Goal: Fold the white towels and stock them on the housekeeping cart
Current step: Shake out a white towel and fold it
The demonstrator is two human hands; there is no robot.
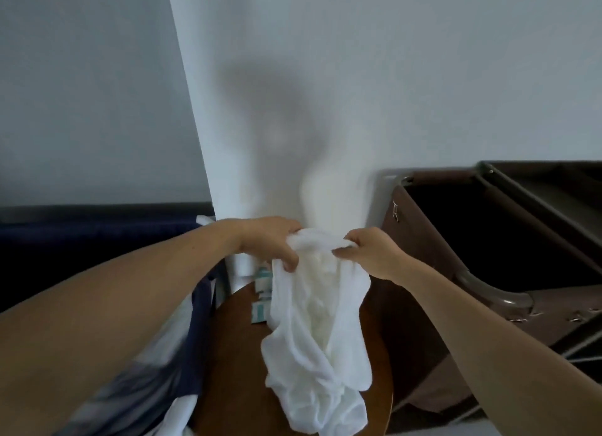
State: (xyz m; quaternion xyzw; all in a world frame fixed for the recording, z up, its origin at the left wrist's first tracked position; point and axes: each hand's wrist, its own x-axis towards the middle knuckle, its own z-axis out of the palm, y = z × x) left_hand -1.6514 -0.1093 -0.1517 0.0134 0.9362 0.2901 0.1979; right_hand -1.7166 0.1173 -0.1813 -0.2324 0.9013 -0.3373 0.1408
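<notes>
**White towel raised, not yet folded**

Head view: the white towel (312, 321) hangs crumpled from both hands, its top edge bunched and its lower end trailing onto the round wooden bench (228, 354). The left hand (270, 240) clenches one side of the bunch, fingers (290, 263) curled round the cloth. The right hand (368, 253) pinches the other side in the same way. The housekeeping cart (404, 331) stands just to the right, and its open bag shows no towel.

Risks, as judged:
- The corners are not found, so a fold begun now would set crooked.
- The trailing end may sweep the small boxes (262, 292) behind it off the bench.
- A loose pinch would drop the towel.
</notes>
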